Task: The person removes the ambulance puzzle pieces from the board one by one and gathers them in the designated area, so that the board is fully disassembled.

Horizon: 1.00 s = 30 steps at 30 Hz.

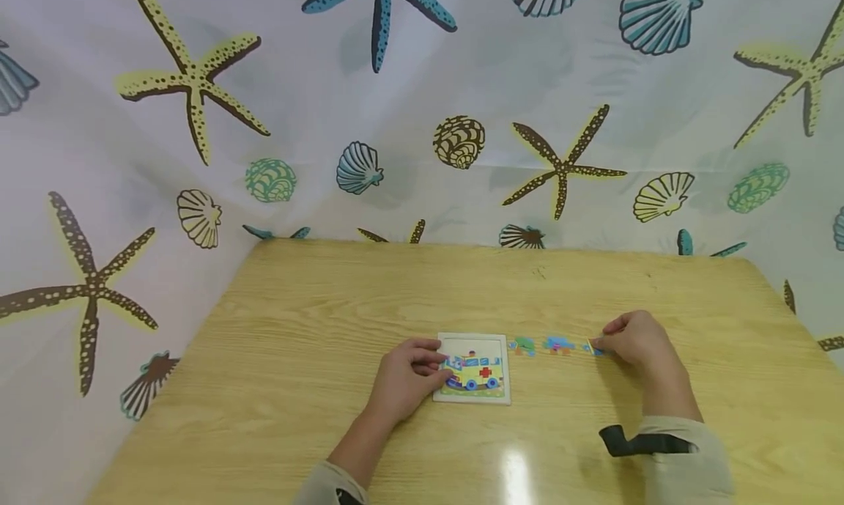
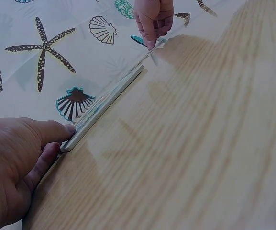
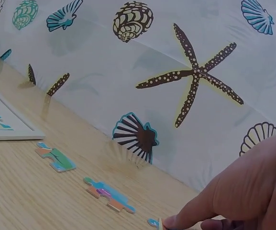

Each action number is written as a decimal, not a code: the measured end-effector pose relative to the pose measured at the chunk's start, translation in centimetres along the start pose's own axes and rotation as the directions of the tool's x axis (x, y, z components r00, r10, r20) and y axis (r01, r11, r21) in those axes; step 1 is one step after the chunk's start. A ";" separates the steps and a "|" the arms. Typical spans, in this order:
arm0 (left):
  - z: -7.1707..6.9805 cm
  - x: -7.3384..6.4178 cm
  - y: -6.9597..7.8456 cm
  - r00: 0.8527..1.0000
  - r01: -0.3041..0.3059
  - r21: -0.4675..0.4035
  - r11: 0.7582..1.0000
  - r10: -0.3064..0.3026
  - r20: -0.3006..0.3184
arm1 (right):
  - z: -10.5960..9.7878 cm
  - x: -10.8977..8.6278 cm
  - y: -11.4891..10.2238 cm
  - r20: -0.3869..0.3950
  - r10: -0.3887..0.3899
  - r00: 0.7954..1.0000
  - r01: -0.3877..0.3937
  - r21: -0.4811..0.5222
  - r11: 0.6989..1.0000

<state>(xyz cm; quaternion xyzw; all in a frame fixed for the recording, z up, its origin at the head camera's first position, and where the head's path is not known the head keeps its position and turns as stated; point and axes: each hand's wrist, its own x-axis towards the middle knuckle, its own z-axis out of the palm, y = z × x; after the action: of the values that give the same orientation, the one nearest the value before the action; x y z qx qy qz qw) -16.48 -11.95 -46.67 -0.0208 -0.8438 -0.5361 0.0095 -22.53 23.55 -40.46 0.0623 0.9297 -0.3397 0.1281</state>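
Observation:
A square jigsaw puzzle board [image 1: 507, 380] with a pale rim lies on the table. It shows a yellow ambulance picture [image 1: 475, 373] in its lower part, with a bare strip along the top. My left hand [image 1: 407, 377] grips the board's left edge, thumb on the rim in the left wrist view. To the board's right, a green and orange puzzle piece [image 3: 56, 158] and a blue, purple and orange one [image 3: 110, 192] lie flat in a row. At the row's right end my right hand [image 1: 638, 340] pinches a small blue puzzle piece [image 1: 591, 349], partly hidden by the fingers and tilted.
The light wooden table [image 1: 316, 307] extends around the board on all sides. Behind and at the left hangs a white cloth [image 1: 409, 109] printed with starfish and shells, meeting the table's far edge. A dark strap [image 1: 653, 444] circles the right sleeve.

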 end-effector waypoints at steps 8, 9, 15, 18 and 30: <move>0.2 0.1 -0.1 1.000 -0.012 -0.019 1.000 0.012 0.010 | 0.9 -0.3 -0.6 0.048 -0.074 0.996 0.068 0.115 0.991; 0.1 0.1 -0.1 1.000 -0.016 -0.022 1.000 0.016 0.012 | 1.1 -0.3 -0.9 0.056 -0.096 0.994 0.087 0.136 0.987; -0.2 0.0 0.0 1.000 -0.015 -0.012 1.000 0.015 0.006 | 4.1 -0.2 -3.8 0.123 -0.194 0.973 0.158 0.256 0.954; -0.3 -0.1 -0.1 1.000 -0.012 -0.011 1.000 0.012 0.003 | 6.0 -0.3 -5.4 0.150 -0.230 0.962 0.179 0.291 0.940; -0.2 -0.1 -0.2 1.000 -0.025 -0.029 0.999 0.025 0.004 | 10.7 -1.5 -9.0 0.213 -0.416 0.884 0.328 0.351 0.877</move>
<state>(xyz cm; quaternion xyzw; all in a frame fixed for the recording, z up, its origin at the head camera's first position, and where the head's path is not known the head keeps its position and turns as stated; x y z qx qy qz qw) -16.41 -12.22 -46.73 -0.0327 -0.8358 -0.5479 0.0140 -20.84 9.70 -42.36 -0.1492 0.8323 -0.5028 0.1796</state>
